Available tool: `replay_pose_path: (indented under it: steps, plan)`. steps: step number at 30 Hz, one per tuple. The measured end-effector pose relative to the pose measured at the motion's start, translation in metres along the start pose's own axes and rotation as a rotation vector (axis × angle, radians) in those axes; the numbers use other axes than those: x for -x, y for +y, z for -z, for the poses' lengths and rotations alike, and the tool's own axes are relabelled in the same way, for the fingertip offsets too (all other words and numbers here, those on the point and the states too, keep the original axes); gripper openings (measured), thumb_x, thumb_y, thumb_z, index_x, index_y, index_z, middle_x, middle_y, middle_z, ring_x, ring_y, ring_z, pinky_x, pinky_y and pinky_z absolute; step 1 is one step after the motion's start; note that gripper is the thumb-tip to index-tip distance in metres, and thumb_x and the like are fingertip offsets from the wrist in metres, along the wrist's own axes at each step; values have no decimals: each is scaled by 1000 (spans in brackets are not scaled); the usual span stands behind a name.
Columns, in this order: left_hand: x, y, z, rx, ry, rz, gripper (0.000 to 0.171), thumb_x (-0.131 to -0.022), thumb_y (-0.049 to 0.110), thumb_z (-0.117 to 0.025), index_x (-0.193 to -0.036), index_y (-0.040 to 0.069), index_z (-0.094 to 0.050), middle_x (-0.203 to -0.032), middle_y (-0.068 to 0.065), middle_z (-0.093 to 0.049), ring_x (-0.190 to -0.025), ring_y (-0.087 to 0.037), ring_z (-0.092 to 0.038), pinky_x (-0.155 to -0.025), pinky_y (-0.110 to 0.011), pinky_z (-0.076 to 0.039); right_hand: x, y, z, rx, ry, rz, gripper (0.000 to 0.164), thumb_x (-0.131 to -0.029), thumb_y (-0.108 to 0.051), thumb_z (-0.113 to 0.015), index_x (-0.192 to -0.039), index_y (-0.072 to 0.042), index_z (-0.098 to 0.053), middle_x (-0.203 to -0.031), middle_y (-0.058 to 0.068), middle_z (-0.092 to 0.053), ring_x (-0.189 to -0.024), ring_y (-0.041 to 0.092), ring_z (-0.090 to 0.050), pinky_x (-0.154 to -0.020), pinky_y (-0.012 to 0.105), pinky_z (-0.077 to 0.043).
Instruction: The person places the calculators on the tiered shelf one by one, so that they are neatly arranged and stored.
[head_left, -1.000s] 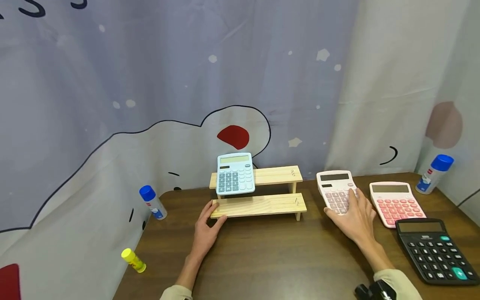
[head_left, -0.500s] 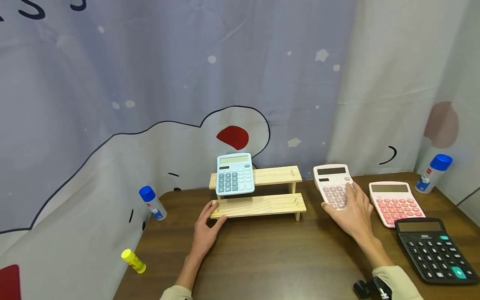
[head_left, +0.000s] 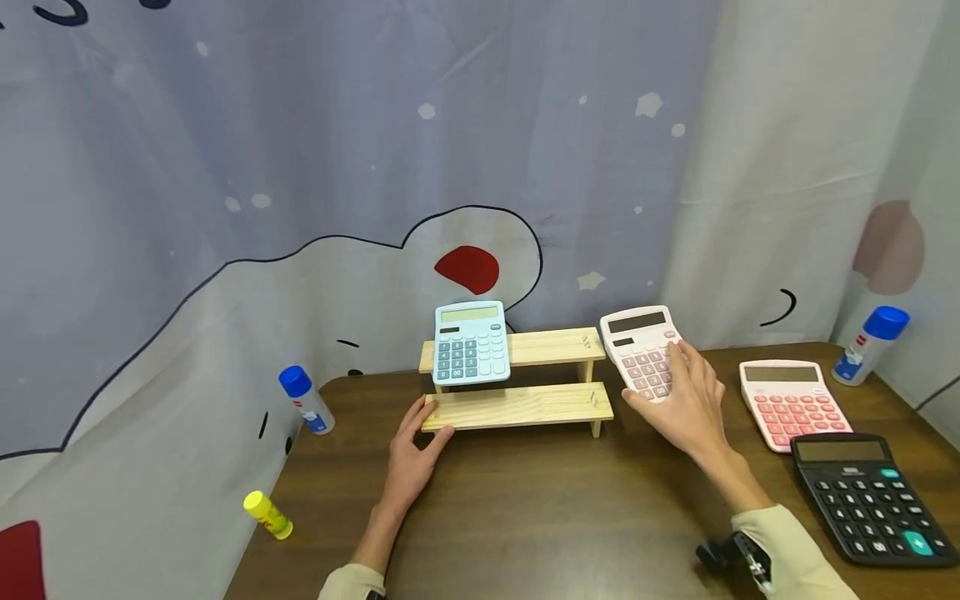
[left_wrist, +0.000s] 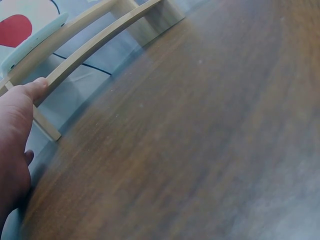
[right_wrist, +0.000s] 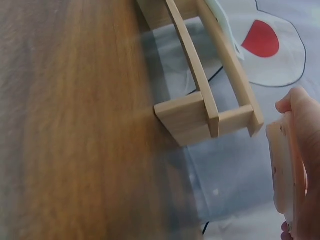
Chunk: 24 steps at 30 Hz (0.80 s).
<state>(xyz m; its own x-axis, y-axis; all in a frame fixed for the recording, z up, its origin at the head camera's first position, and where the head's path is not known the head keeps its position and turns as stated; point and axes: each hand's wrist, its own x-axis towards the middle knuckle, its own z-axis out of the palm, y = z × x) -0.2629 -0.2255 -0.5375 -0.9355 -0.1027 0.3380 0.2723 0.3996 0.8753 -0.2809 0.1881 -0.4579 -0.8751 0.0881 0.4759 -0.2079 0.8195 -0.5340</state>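
Observation:
My right hand [head_left: 686, 400] holds a white calculator with dusty-pink keys [head_left: 636, 342], its thumb at the lower left corner and its fingers along the right side. In the right wrist view this calculator [right_wrist: 281, 170] is raised off the table, just beside the wooden stand [right_wrist: 187, 117]. At the left end of the two-step wooden stand [head_left: 517, 406], my left hand [head_left: 410, 467] grips the lower step, thumb at the front edge. A light blue calculator [head_left: 471, 343] leans on the upper step's left part.
A pink calculator [head_left: 795, 404] and a black calculator [head_left: 870, 496] lie at the right. Blue-capped bottles stand at the back right [head_left: 870, 346] and left [head_left: 307, 400]. A yellow glue stick [head_left: 267, 515] is at the left edge. A printed curtain [head_left: 360, 167] hangs behind the table.
My right hand has lifted the white calculator with dusty-pink keys and carried it leftward, close to the stand's right end. My left hand has stayed on the stand.

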Motion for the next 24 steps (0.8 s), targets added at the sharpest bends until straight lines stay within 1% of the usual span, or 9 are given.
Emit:
replay_pose_path:
  steps: [3, 7, 16, 24]
  plan:
    - [-1, 1, 0, -5, 2, -4, 57, -89, 37, -75, -141, 19, -58, -158, -10, -39, -147, -32, -35, -116, -60, -28, -4, -7, -2, -6, 2, 33, 102, -70, -44, -81, -149, 3, -37, -151, 27, -34, -132, 53, -33, -96, 63, -26]
    - [-2, 2, 1, -10, 7, 6, 58, -88, 38, -76, -141, 20, -58, -157, -8, -40, -147, -31, -36, -117, -58, -28, -9, -17, -5, -13, -3, 68, 101, -70, -43, -82, -148, 2, -38, -150, 27, -35, -130, 52, -35, -95, 61, -27]
    - [-1, 2, 1, -10, 6, 23, 59, -88, 40, -76, -141, 22, -58, -158, -7, -40, -147, -28, -35, -118, -56, -29, -18, -41, -16, -13, -51, 118, 101, -67, -44, -81, -149, -2, -40, -150, 23, -36, -131, 45, -36, -95, 56, -29]
    - [0, 2, 0, 4, -2, 19, 59, -88, 40, -75, -141, 20, -58, -158, -6, -40, -148, -30, -34, -117, -57, -29, -23, -57, -29, -3, -102, 148, 102, -67, -47, -79, -151, -7, -38, -150, 20, -39, -133, 42, -36, -96, 54, -29]
